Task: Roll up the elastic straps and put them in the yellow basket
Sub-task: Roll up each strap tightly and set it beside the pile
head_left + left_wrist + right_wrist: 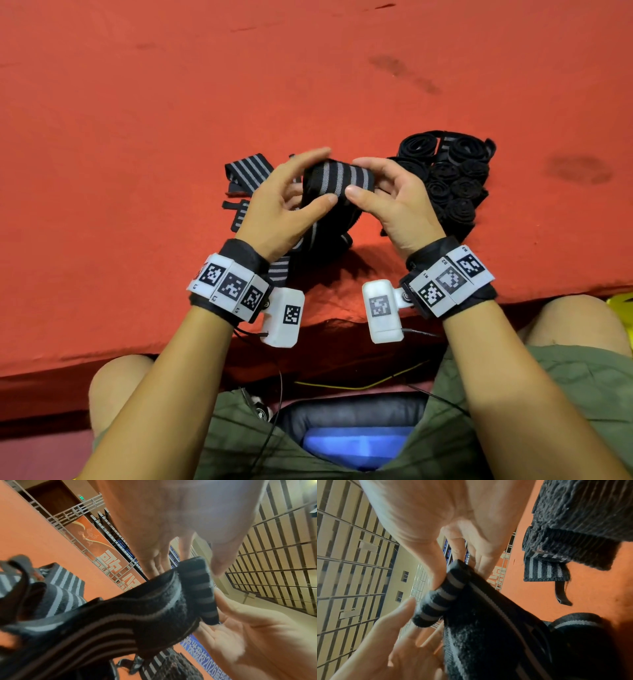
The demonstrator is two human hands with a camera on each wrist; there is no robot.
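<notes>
I hold one black elastic strap with grey stripes [337, 180] just above the red-covered table. Its top end is folded over into a short roll [197, 588] [436, 601]. My left hand [325, 176] pinches the roll's left side between thumb [219, 561] and fingers. From the other side my right hand [356, 176] pinches it, thumb [436, 574] on the near face. The strap's tail hangs down to the cloth between my wrists. A pile of rolled straps [452, 178] lies right of my hands, and loose unrolled straps [246, 171] lie to the left.
The red cloth [171, 137] covers the table, and its front edge runs just below my wrists. A sliver of something yellow [620, 301] shows at the right edge below the table; whether it is the basket cannot be told. My knees and some cables sit under the edge.
</notes>
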